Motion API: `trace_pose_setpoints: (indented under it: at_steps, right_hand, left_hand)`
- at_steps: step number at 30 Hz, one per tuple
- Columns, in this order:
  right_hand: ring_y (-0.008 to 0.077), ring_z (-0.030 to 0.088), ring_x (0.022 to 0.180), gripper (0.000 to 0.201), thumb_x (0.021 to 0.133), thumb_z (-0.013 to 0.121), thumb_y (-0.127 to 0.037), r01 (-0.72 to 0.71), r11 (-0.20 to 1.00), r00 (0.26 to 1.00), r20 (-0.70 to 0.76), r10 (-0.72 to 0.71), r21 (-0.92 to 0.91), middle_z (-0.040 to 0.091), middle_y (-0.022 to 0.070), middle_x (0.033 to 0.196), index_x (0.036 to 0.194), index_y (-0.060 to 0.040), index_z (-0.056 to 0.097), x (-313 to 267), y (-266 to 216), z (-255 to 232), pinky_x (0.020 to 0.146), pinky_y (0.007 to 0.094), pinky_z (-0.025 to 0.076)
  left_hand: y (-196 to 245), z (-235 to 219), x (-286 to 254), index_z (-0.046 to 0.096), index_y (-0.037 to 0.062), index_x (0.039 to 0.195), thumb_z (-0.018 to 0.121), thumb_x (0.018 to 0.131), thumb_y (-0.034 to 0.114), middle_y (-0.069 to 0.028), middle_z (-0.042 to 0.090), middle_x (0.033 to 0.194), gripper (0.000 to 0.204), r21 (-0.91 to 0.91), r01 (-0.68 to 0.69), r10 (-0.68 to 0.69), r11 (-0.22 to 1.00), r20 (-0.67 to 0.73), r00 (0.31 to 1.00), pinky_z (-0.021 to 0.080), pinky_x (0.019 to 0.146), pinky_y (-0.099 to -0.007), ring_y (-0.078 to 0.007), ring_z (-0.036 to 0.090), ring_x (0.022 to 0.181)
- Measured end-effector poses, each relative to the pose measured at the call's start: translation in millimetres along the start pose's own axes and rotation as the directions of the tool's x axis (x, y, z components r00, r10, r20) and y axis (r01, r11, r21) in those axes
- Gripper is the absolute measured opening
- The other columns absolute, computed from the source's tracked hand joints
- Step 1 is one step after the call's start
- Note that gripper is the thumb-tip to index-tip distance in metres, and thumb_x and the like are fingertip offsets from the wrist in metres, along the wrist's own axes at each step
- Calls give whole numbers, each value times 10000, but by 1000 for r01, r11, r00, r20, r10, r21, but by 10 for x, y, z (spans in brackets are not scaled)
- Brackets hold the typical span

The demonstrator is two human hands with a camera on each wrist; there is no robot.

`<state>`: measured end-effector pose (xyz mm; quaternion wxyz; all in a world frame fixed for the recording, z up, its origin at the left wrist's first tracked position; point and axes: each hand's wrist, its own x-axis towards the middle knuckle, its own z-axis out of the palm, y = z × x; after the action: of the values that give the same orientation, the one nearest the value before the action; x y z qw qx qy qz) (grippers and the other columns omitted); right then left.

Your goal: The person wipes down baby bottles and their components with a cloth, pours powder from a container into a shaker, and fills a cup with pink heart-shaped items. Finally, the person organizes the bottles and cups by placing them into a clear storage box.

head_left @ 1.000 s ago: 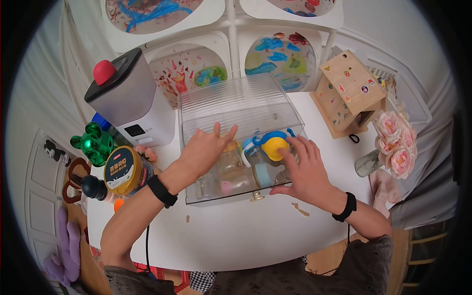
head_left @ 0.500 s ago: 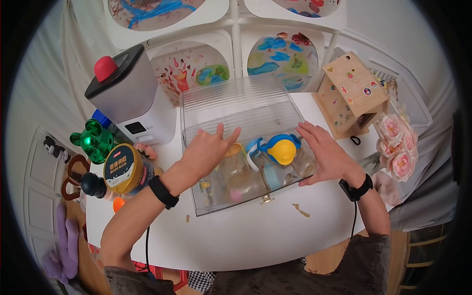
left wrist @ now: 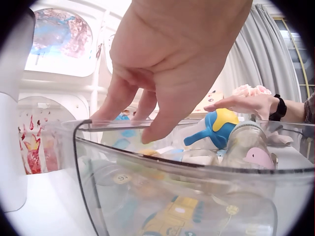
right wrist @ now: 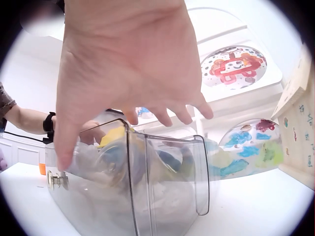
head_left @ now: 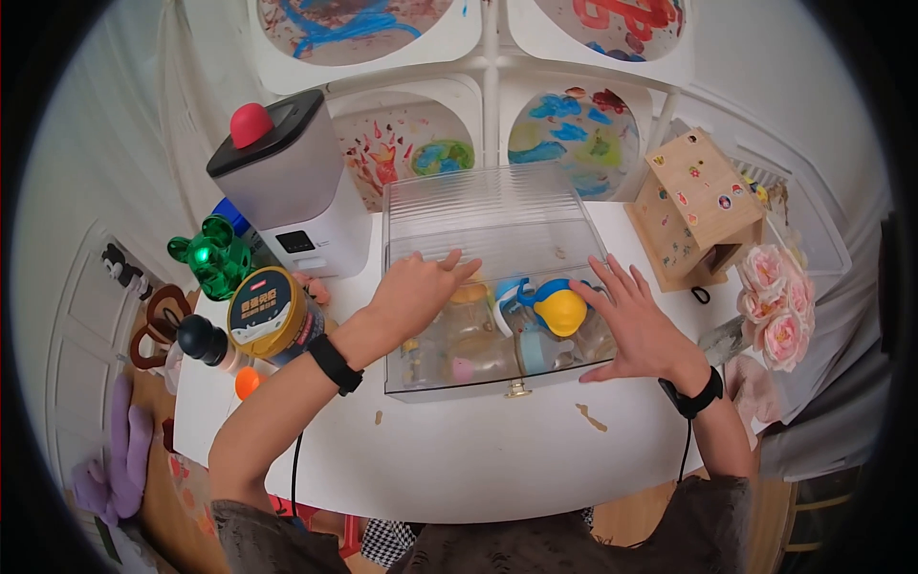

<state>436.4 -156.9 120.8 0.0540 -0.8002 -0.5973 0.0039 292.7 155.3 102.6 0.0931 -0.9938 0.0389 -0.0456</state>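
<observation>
A clear plastic box [head_left: 435, 389] with a ribbed top [head_left: 483, 206] and a small metal latch [head_left: 517, 387] stands on the table. Several bottles lie in its open front part, among them a cup with a blue and yellow top [head_left: 561, 314] and a clear bottle with a pink whale print [left wrist: 260, 156]. My left hand [head_left: 413, 295] hangs over the box's left side, its fingers loosely stretched and the tips right at the rim in the left wrist view. On the other side my right hand [head_left: 643, 330] spreads around the right front corner, thumb near the front edge, palm down.
Left of the box stand a grey and white dispenser [head_left: 316, 215], a green bear figure [head_left: 212, 256], a gold-lidded tub [head_left: 268, 311] and a dark-capped bottle [head_left: 199, 340]. To the right are a wooden house [head_left: 703, 210] and pink roses [head_left: 775, 306] in a glass vase.
My right hand has left the blue and yellow cup for the box's right side. The box turned a little, then swung back nearly straight. My left hand has stayed over the left side.
</observation>
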Motion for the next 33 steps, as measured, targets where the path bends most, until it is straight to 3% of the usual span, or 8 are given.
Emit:
trace_pose_setpoints:
  at_steps: [10,14,17,19,22,26,31,33]
  right_hand:
    - [528,195,1486,1186,633,854,-662,75,996,994,71,-79,48,246,281,1605,1554,-129,330,209,-210,-116,1204,615,183]
    - [470,242,1495,993,764,831,-546,24,951,999,-40,-12,309,325,288,1572,1523,-104,367,217,490,45,1210,515,239]
    - [415,516,1321,663,875,783,-397,-32,952,974,-205,98,305,520,306,1400,1371,-81,477,353,703,183,1084,459,406]
    - [355,686,916,352,939,715,-221,-210,806,969,8,247,554,683,254,1030,1183,-75,508,420,675,210,821,410,510]
    - [311,609,603,207,947,652,-78,-197,853,940,-155,305,483,624,181,698,1075,-64,490,505,558,293,622,386,469]
    - [311,590,576,170,939,606,12,-158,862,923,-237,302,482,587,179,659,1063,-50,509,511,694,466,581,355,461]
    - [137,593,648,148,940,591,63,-236,849,938,-117,326,473,621,80,752,1013,-37,510,350,621,362,633,285,470]
    - [191,618,690,187,931,631,29,-198,813,943,-120,311,548,634,117,799,1062,-47,521,301,671,435,666,303,489]
  left_hand:
    - [78,-271,-1068,371,87,1527,805,833,468,-339,325,1534,903,-631,242,-302,737,13,953,312,1170,-537,-487,336,1440]
    - [413,-319,-1204,378,98,1503,842,753,547,-363,195,1572,989,-502,282,-273,818,94,957,301,1156,-604,-581,240,1446]
    - [613,-172,-1138,514,84,1319,832,750,569,-353,167,1582,813,-439,277,-294,855,30,955,311,1114,-685,-664,204,1412]
    - [694,-84,-1050,569,72,1216,834,762,539,-357,185,1574,703,-448,286,-316,847,10,949,325,1110,-685,-659,215,1411]
    - [675,5,-1007,645,42,977,837,784,477,-348,236,1564,513,-486,230,-294,843,-59,954,358,1104,-673,-647,264,1397]
    - [615,180,-1030,648,-2,683,842,805,407,-299,328,1558,469,-492,18,-186,870,-293,938,496,1024,-591,-626,382,1348]
    - [592,131,-1084,639,-4,652,850,801,399,-273,329,1571,478,-468,52,-229,882,-331,915,597,871,-497,-625,410,1329]
    - [595,115,-1100,638,1,675,856,793,401,-276,323,1569,471,-468,53,-223,882,-315,922,621,813,-474,-627,404,1333]
